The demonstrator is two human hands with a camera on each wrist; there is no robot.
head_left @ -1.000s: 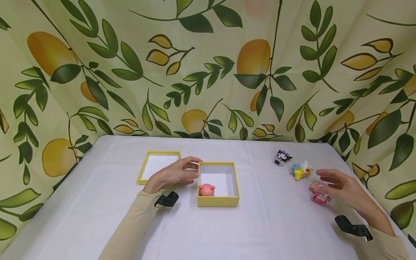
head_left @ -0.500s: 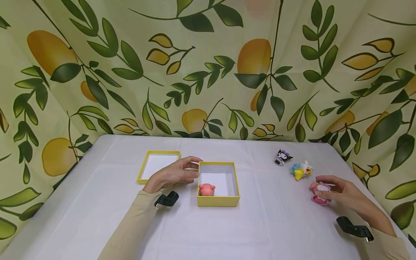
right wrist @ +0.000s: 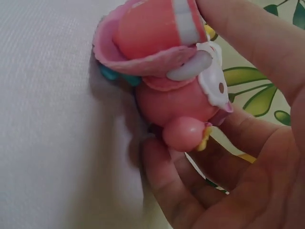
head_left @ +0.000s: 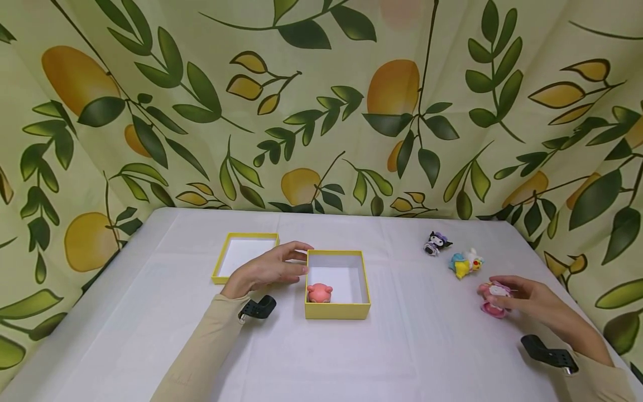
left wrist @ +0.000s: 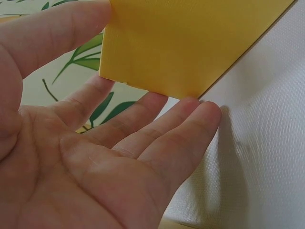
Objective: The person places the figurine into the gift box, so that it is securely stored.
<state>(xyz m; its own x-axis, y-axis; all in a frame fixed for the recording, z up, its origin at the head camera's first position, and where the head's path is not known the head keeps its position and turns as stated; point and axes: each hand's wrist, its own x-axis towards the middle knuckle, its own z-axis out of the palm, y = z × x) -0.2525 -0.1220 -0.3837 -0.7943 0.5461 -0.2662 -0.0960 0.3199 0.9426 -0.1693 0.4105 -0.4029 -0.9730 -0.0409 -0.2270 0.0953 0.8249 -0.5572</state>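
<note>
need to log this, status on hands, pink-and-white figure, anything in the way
Left hand touching deep yellow box. Right hand gripping pink-and-white figure. Nothing visible between figure and box.

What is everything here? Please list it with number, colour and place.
Backdrop: one, leafy cream, behind.
Tablecloth: one, white, underneath.
Box: one, yellow, white inside, centre.
Lid: one, yellow, left of box.
Round toy: one, coral, in box.
Black toy: one, black and white, far right.
Pink toy: one, pink and white, near right.
Bright toy: one or two, blue-yellow-white, between those.
Wristbands: two, black, on wrists.
Sleeves: two, beige, on arms.
Left hand: one, touching box.
Right hand: one, holding pink toy.
</note>
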